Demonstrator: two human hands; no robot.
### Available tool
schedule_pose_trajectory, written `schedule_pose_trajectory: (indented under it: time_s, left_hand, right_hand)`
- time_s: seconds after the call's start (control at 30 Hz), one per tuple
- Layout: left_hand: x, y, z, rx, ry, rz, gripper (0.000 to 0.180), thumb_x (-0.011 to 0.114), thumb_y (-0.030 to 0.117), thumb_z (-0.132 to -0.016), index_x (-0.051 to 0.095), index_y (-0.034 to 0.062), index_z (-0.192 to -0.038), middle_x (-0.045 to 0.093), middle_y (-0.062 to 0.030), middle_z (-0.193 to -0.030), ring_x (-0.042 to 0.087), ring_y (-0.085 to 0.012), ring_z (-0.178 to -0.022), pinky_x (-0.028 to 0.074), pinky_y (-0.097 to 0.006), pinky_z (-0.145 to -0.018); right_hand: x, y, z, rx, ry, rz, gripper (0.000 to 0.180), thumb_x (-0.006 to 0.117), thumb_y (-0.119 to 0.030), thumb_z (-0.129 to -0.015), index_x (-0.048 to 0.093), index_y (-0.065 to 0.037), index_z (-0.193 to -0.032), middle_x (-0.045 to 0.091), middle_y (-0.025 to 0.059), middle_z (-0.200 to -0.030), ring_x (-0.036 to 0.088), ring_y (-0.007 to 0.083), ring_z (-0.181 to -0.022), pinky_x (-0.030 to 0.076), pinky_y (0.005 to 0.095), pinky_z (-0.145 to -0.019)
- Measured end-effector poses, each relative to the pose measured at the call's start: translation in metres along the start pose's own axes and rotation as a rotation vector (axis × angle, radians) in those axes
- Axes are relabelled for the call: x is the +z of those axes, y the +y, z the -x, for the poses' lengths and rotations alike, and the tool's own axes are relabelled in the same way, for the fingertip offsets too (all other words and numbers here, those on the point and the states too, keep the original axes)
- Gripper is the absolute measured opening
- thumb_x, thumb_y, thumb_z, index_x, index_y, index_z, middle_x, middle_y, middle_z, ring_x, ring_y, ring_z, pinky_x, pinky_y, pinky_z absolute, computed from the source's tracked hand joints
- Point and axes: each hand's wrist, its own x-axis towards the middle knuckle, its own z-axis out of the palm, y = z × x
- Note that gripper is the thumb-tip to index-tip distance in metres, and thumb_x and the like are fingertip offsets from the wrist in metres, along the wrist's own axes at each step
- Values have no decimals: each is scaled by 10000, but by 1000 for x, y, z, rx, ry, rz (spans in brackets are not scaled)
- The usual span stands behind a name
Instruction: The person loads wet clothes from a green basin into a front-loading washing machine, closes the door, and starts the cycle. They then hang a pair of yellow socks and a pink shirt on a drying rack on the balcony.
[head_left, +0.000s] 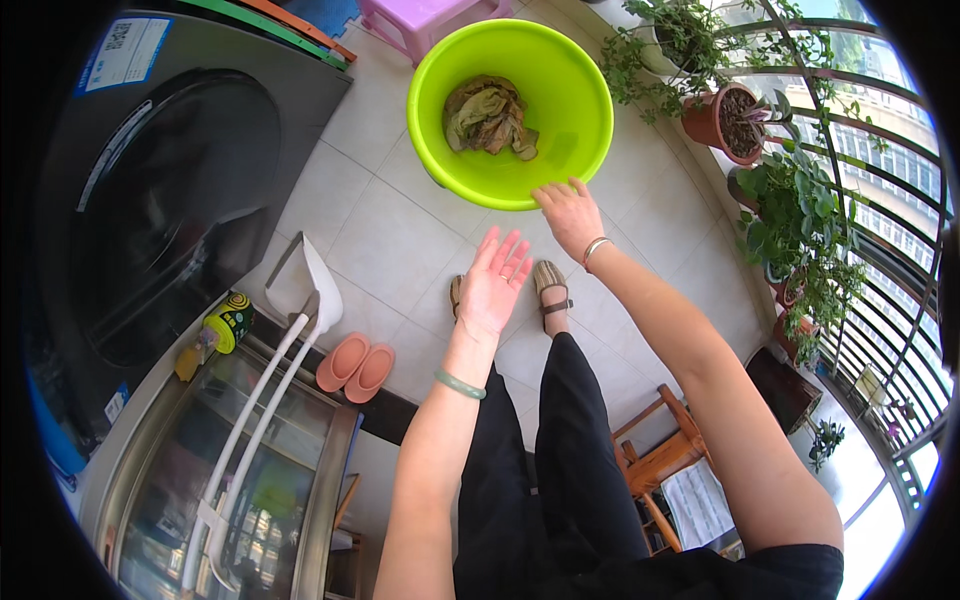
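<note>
A lime-green tub is in front of me at the top of the view, with a crumpled brown and olive cloth lying inside. My right hand is at the tub's near right rim, its fingers hooked over the edge. Just short of the same rim, my left hand is held palm up with fingers spread and nothing in it. A green bangle circles my left wrist; a thin bracelet is on the right one.
On the left are a dark front-loading washing machine, a white dustpan and pink slippers. A purple stool stands behind the tub. Potted plants line the railing on the right; a wooden chair is beside my leg.
</note>
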Motion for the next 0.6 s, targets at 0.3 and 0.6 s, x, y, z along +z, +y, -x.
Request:
schedule_pose_trajectory:
  time_s: [0.3, 0.6]
  left_hand:
    - [-12, -12, -2, -46, 94, -171, 505, 521, 207, -989, 331, 137, -1452, 489, -124, -1361, 512, -268, -1211, 438, -427, -1022]
    - [-32, -72, 18, -237, 124, -459, 566, 502, 236, -999, 266, 119, -1500, 475, -114, -1382, 517, -242, -1197, 444, -414, -993]
  right_hand:
    - [7, -19, 82, -2, -183, 47, 127, 586, -99, -788, 601, -84, -914, 600, 54, -849, 603, 213, -890, 432, 422, -957]
    - [9, -3, 221, 160, -325, 36, 169, 590, -97, -778, 585, -92, -947, 588, 53, -981, 571, 215, -1024, 393, 442, -1014]
